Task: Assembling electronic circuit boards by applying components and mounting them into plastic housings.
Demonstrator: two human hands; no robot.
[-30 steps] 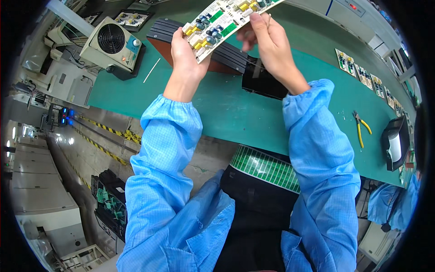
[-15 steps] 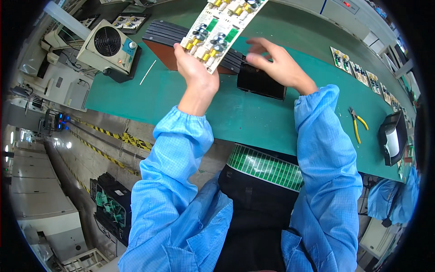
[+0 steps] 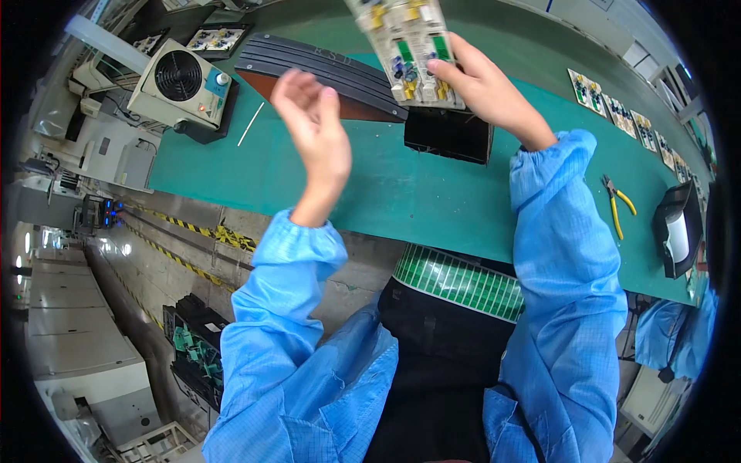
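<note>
A circuit board [image 3: 417, 58] crowded with yellow, green and dark parts is raised over the bench, its top cut off by the picture's edge. My right hand [image 3: 494, 89] grips its right edge, thumb on the face. My left hand [image 3: 316, 135] hangs in the air to the left, holding nothing, with loosely curled fingers and the thumb apart. Behind it lies a long black ridged fixture [image 3: 324, 65] with a reddish-brown side. Under the board's lower edge stands a black open box [image 3: 448, 139].
A fan unit [image 3: 181, 77] stands at the left, near a thin white stick [image 3: 251, 125]. Yellow-handled pliers [image 3: 616, 207] lie on the green bench mat [image 3: 370, 181]. Several circuit boards [image 3: 587, 91] line the far right, beyond a black holder with a white roll [image 3: 677, 235]. A green-labelled sheet [image 3: 459, 284] rests by my lap.
The board has passed from my left hand to my right and turned more upright. My left hand has let go and drawn back leftward; my right hand has moved up to the board.
</note>
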